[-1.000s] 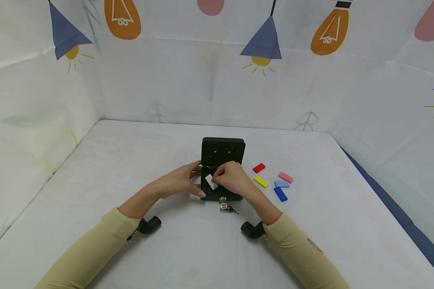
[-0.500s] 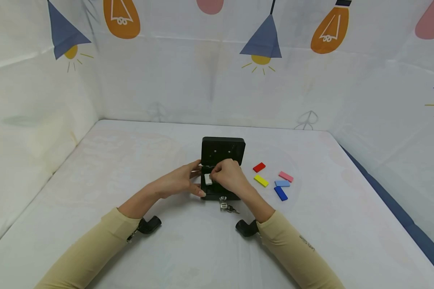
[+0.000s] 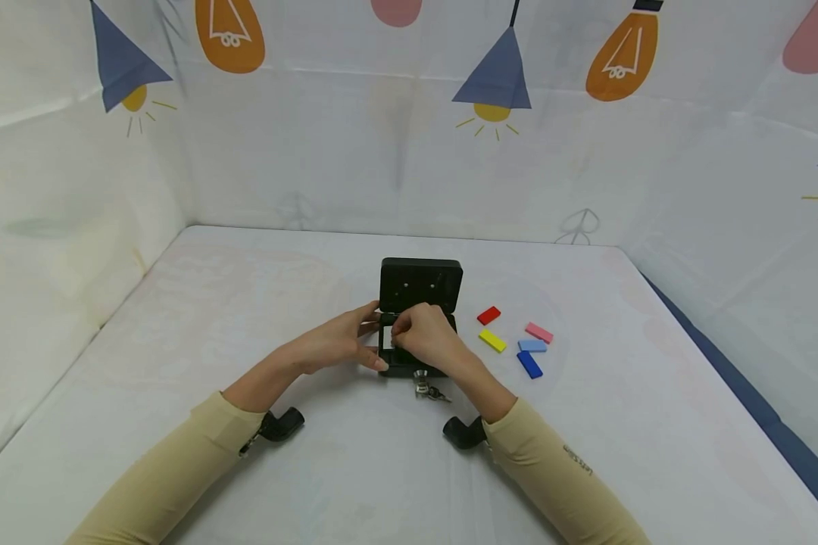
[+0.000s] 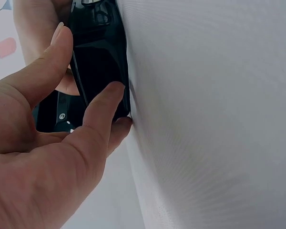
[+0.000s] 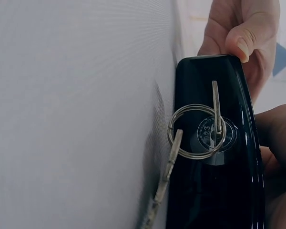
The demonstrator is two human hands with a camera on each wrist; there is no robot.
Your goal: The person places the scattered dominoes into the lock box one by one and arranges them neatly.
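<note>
In the head view, the left hand (image 3: 334,341) lies spread along the near-left end of the open black box (image 3: 420,281), touching without curling round it, while the right hand (image 3: 426,331) bends down inside, the white block (image 3: 387,338) just left of its fingertips; whether pinched cannot be told. The left wrist view adds fingers (image 4: 104,107) against the box's outer wall. The right wrist view alone clearly shows a key (image 5: 216,102) in the lock below that hand.

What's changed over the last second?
The right hand shifted slightly left; the white block, tilted earlier, has straightened along the left inside of the open black box. Whether it was released is hidden. The left hand at the box and five coloured blocks stayed put.
</note>
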